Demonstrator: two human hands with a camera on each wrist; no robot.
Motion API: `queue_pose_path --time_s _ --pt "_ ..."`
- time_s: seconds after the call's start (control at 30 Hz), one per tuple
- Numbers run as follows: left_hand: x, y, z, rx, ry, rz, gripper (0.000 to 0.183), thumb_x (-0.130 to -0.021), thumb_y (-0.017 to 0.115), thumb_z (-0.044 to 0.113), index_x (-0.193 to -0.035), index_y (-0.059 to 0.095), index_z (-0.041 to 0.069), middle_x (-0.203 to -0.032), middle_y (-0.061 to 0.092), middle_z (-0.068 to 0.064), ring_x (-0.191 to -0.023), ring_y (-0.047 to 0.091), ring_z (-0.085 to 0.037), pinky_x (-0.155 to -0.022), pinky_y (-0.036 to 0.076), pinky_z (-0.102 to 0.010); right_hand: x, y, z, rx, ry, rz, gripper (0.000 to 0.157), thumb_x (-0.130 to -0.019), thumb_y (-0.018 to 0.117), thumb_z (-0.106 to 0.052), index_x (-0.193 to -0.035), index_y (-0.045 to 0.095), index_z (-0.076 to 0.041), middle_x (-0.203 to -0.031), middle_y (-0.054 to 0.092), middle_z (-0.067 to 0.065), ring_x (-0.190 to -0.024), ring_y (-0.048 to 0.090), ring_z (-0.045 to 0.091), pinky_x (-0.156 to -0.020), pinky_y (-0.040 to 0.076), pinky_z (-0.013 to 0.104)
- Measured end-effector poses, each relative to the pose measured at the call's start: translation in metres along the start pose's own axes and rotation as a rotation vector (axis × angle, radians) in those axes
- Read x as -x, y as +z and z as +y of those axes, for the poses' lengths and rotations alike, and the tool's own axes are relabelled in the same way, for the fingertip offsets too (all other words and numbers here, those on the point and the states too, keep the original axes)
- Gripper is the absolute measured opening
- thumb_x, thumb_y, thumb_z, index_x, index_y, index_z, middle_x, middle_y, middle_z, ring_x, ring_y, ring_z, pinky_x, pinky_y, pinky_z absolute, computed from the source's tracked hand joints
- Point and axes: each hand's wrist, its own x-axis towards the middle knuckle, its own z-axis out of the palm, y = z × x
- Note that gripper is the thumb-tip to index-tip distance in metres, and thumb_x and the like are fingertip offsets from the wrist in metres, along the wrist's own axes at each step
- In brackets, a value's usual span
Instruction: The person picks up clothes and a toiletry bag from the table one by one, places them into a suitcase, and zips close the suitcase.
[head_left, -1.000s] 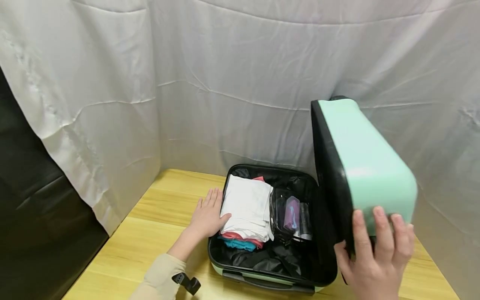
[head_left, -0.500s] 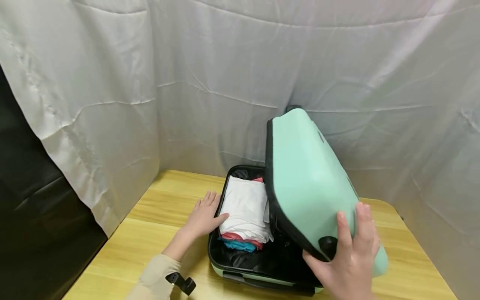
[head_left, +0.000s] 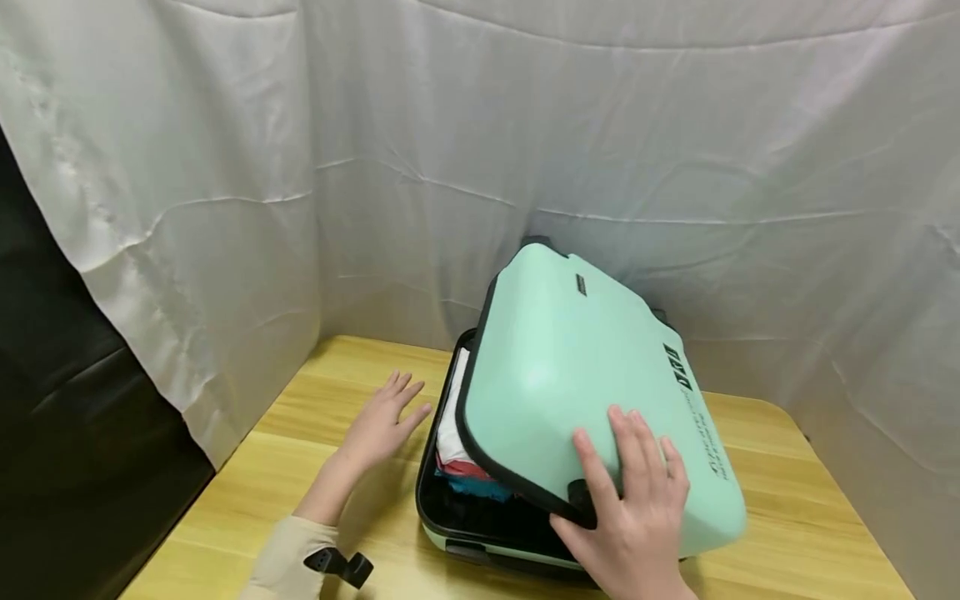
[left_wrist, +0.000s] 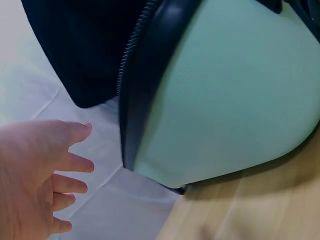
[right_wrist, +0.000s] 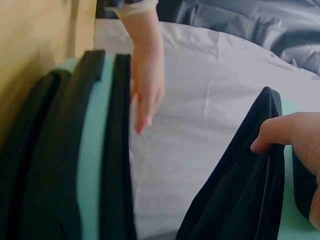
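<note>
A mint-green suitcase stands partly open, its lid (head_left: pixel 547 367) tilted over the base (head_left: pixel 450 546). My right hand (head_left: pixel 637 508) grips the lid's near corner beside a black wheel. In the right wrist view, the thumb (right_wrist: pixel 275 132) lies over the black zippered rim, with the rest of that hand at the shell. Left of the case, my left hand (head_left: pixel 375 425) hovers with fingers spread, holding nothing; the left wrist view shows it apart from the green shell (left_wrist: pixel 240 100). Through the gap show folded white cloth (head_left: pixel 452 425) and blue cloth (head_left: pixel 476 487), with red between. The lid hides the other contents.
The suitcase rests on a wood-grain table (head_left: pixel 300 467). A pale curtain (head_left: pixel 420 183) hangs close behind it and along the sides. Black fabric (head_left: pixel 82 400) hangs at the far left.
My right hand has swung the lid leftward and down over the base, covering the clear pouch and most of the clothes. My left hand has moved away from the suitcase's left edge.
</note>
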Motion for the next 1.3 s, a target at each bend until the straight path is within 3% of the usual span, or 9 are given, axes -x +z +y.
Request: queue_pose_path --time_s 0.23,0.3,0.5,0.63,0.77,0.93,1.13,1.3 --pt "0.003 -0.018 0.005 0.019 0.005 0.056 0.055 -0.099 0.052 0.043 -0.142 0.05 0.009 -0.156 0.036 -0.016 -0.149 0.022 -0.037 -0.119 0.018 -0.059 0.012 0.011 -0.014 -0.011 -0.108 -0.115 0.112 -0.022 0.089 -0.04 -0.129 0.064 -0.015 -0.136 0.055 0.025 -0.123 0.049 0.045 -0.103 0.025 0.06" --pt "0.004 -0.021 0.007 0.031 0.007 0.066 0.055 -0.099 0.051 0.044 -0.144 0.049 0.011 -0.157 0.034 -0.014 -0.15 0.021 -0.035 -0.119 0.018 -0.058 0.016 0.015 -0.019 -0.008 -0.135 -0.135 0.119 -0.015 0.09 -0.038 -0.13 0.063 -0.018 -0.135 0.056 0.024 -0.122 0.05 0.045 -0.102 0.025 0.06" --pt "0.011 -0.023 0.01 0.055 0.038 0.096 0.056 -0.099 0.05 0.045 -0.145 0.047 0.013 -0.157 0.034 -0.011 -0.15 0.021 -0.034 -0.119 0.019 -0.058 0.029 0.026 -0.027 0.002 -0.197 -0.148 0.111 -0.02 0.08 -0.029 -0.13 0.063 -0.022 -0.133 0.059 0.022 -0.12 0.052 0.043 -0.101 0.026 0.061" --pt "0.015 -0.022 0.013 0.07 0.058 0.122 0.055 -0.099 0.051 0.044 -0.145 0.048 0.014 -0.157 0.035 -0.011 -0.149 0.023 -0.034 -0.118 0.02 -0.059 0.035 0.032 -0.032 -0.014 -0.212 -0.19 0.109 -0.026 0.081 -0.027 -0.133 0.061 -0.023 -0.136 0.057 0.021 -0.123 0.052 0.043 -0.103 0.024 0.061" --pt "0.019 -0.021 0.016 0.086 0.079 0.148 0.055 -0.099 0.051 0.045 -0.145 0.047 0.016 -0.156 0.036 -0.01 -0.149 0.024 -0.034 -0.118 0.021 -0.058 0.039 0.037 -0.037 -0.02 -0.223 -0.198 0.085 -0.049 0.067 -0.019 -0.134 0.061 -0.023 -0.137 0.057 0.02 -0.124 0.052 0.043 -0.104 0.024 0.062" --pt "0.022 -0.019 0.02 0.091 0.128 0.176 0.052 -0.099 0.052 0.04 -0.145 0.048 0.016 -0.155 0.039 -0.009 -0.148 0.028 -0.033 -0.118 0.024 -0.057 0.041 0.043 -0.04 0.001 -0.237 -0.143 0.059 -0.078 0.042 -0.014 -0.132 0.062 -0.025 -0.133 0.06 0.018 -0.12 0.055 0.041 -0.102 0.027 0.061" --pt "0.027 -0.018 0.028 0.105 0.261 0.243 0.043 -0.099 0.057 0.021 -0.14 0.053 0.011 -0.148 0.049 -0.011 -0.143 0.039 -0.031 -0.116 0.03 -0.052 0.041 0.043 -0.044 0.018 -0.21 -0.15 0.054 -0.087 0.036 -0.011 -0.132 0.061 -0.027 -0.133 0.061 0.015 -0.119 0.056 0.039 -0.1 0.028 0.061" --pt "0.034 -0.016 0.034 0.169 0.43 0.271 0.044 -0.095 0.056 0.002 -0.138 0.056 0.011 -0.146 0.051 -0.01 -0.138 0.046 -0.027 -0.116 0.033 -0.028 0.043 0.039 -0.044 0.033 -0.171 -0.211 0.046 -0.101 0.03 -0.016 -0.135 0.058 -0.029 -0.138 0.057 0.013 -0.124 0.053 0.039 -0.101 0.027 0.062"
